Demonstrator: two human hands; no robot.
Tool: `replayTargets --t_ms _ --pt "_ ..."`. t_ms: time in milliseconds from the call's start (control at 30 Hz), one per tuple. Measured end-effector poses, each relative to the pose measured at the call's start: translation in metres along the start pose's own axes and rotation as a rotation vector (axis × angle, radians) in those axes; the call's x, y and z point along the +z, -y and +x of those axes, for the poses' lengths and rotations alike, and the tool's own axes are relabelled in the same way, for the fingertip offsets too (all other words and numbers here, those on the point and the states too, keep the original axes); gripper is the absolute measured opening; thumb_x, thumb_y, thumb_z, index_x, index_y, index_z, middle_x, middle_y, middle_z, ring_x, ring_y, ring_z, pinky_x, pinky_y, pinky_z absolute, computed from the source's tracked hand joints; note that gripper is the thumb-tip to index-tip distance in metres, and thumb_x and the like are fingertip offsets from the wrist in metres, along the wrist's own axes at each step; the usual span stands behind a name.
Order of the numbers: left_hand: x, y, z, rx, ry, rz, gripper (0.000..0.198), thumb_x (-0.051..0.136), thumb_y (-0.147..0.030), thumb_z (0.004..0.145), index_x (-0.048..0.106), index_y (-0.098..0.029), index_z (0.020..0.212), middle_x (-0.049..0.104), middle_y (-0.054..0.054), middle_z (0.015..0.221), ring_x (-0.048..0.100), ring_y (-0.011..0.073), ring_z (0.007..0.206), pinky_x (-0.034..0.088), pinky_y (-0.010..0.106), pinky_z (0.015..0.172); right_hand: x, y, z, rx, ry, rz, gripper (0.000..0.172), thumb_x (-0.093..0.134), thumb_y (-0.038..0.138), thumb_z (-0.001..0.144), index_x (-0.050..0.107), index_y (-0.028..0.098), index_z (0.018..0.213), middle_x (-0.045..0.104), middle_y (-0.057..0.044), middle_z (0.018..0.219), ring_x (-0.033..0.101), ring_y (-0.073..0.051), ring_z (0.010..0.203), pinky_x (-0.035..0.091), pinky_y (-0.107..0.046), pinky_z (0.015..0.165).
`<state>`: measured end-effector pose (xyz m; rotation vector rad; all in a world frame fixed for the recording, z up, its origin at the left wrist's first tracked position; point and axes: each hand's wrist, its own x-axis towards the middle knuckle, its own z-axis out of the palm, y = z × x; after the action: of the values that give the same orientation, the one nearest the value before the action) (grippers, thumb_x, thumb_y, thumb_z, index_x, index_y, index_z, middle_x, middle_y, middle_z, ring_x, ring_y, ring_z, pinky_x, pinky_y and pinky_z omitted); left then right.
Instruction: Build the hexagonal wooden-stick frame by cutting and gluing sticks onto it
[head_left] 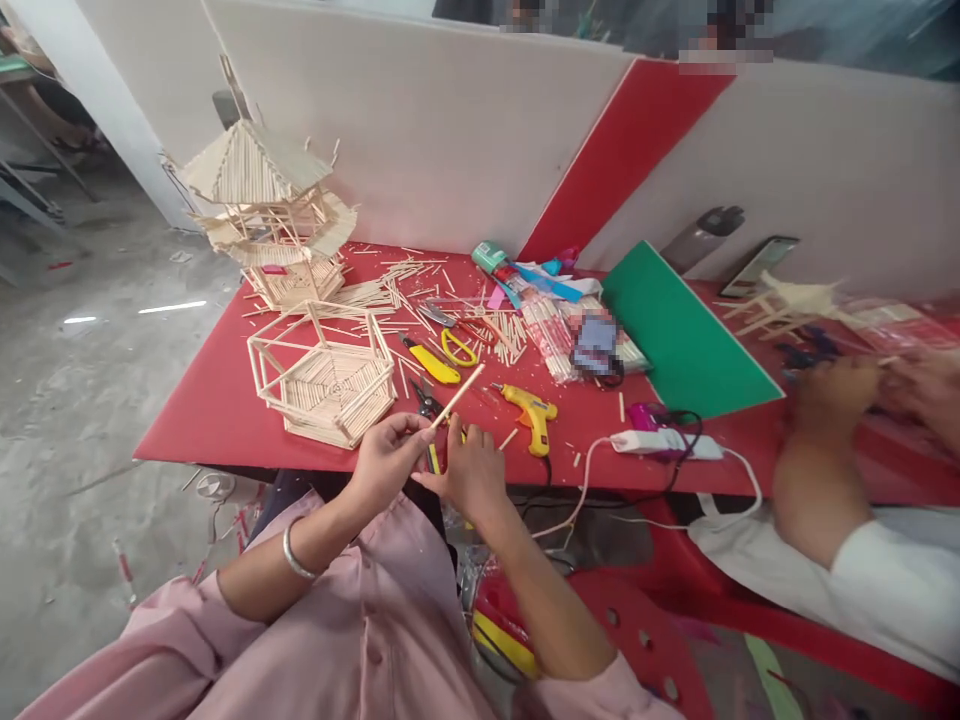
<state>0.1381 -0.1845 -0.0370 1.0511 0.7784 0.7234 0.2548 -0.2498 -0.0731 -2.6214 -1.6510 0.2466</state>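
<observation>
My left hand [390,460] pinches a thin wooden stick [459,394], which points up and to the right over the table. Close beside it, my right hand [474,475] has its fingers stretched out and its thumb apart. That hand lies over the yellow handles of black-headed pliers [424,402]; its fingers partly hide them, and I cannot tell how firmly they touch. Left of my hands stands a six-sided frame of sticks [330,385] with a slatted floor. Right of them lies a yellow glue gun [531,415].
A tiered stick pagoda [262,210] stands at the back left of the red table [202,400]. Nearby are a yellow cutter [431,360], scissors [459,347], loose sticks, bagged sticks [551,335], a green board [686,335] and a power strip [667,443]. A co-worker's arm [821,470] is at right.
</observation>
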Motion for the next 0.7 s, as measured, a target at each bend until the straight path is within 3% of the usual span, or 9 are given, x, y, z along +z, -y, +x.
replayTargets --t_ms 100,267,333,433,500,633,700 --pt "-0.002 0.005 -0.001 0.002 -0.028 -0.050 0.039 0.080 -0.047 0.064 0.061 -0.014 0.075 0.050 -0.007 0.049 0.042 0.0042 0.041 0.033 0.017 0.040 -0.004 -0.012 0.006 -0.040 0.026 0.031 0.089 0.071 0.044 0.067 0.041 0.005 0.140 0.059 -0.022 0.112 0.056 -0.035 0.106 0.046 -0.043 0.087" --pt "-0.007 0.001 -0.010 0.018 -0.026 -0.114 0.038 0.079 -0.046 0.067 0.061 -0.014 0.076 0.051 -0.006 0.050 0.043 0.0045 0.043 0.032 0.017 0.041 0.005 -0.032 -0.001 -0.032 -0.111 0.197 0.078 0.064 0.023 0.059 0.049 0.008 0.134 0.060 -0.018 0.109 0.057 -0.033 0.107 0.044 -0.046 0.095" --pt "-0.008 0.000 -0.010 0.036 -0.039 -0.132 0.037 0.078 -0.045 0.068 0.061 -0.014 0.077 0.051 -0.006 0.050 0.043 0.0044 0.043 0.032 0.017 0.042 0.004 -0.041 -0.008 0.019 -0.114 0.484 0.072 0.062 0.023 0.058 0.054 0.014 0.129 0.062 -0.013 0.108 0.059 -0.031 0.105 0.047 -0.045 0.093" --pt "-0.005 -0.002 -0.007 0.059 -0.044 -0.144 0.034 0.078 -0.043 0.069 0.061 -0.015 0.078 0.050 -0.007 0.050 0.043 0.0043 0.043 0.032 0.017 0.042 -0.001 -0.053 -0.022 0.027 0.008 1.039 0.053 0.054 0.028 0.065 0.060 0.020 0.117 0.067 -0.009 0.099 0.065 -0.027 0.092 0.053 -0.042 0.081" --pt "-0.001 -0.003 -0.003 0.073 -0.036 -0.136 0.033 0.078 -0.042 0.069 0.061 -0.015 0.078 0.051 -0.006 0.051 0.044 0.0045 0.043 0.033 0.017 0.042 -0.005 -0.056 -0.035 -0.013 0.096 1.236 0.047 0.047 0.027 0.067 0.062 0.020 0.111 0.069 -0.009 0.093 0.067 -0.026 0.085 0.054 -0.041 0.074" --pt "0.004 -0.006 0.006 0.102 -0.028 -0.131 0.033 0.079 -0.041 0.068 0.062 -0.015 0.077 0.051 -0.006 0.051 0.044 0.0045 0.043 0.035 0.017 0.043 -0.006 -0.055 -0.058 -0.025 0.224 1.240 0.053 0.049 0.019 0.060 0.060 0.020 0.111 0.070 -0.008 0.099 0.067 -0.026 0.092 0.055 -0.041 0.081" --pt "0.004 -0.007 0.010 0.106 -0.035 -0.126 0.034 0.080 -0.041 0.066 0.062 -0.014 0.076 0.051 -0.006 0.052 0.043 0.0044 0.043 0.035 0.018 0.043 -0.007 -0.054 -0.064 -0.062 0.194 1.126 0.064 0.049 0.015 0.059 0.055 0.021 0.123 0.068 -0.007 0.111 0.064 -0.026 0.106 0.052 -0.044 0.092"
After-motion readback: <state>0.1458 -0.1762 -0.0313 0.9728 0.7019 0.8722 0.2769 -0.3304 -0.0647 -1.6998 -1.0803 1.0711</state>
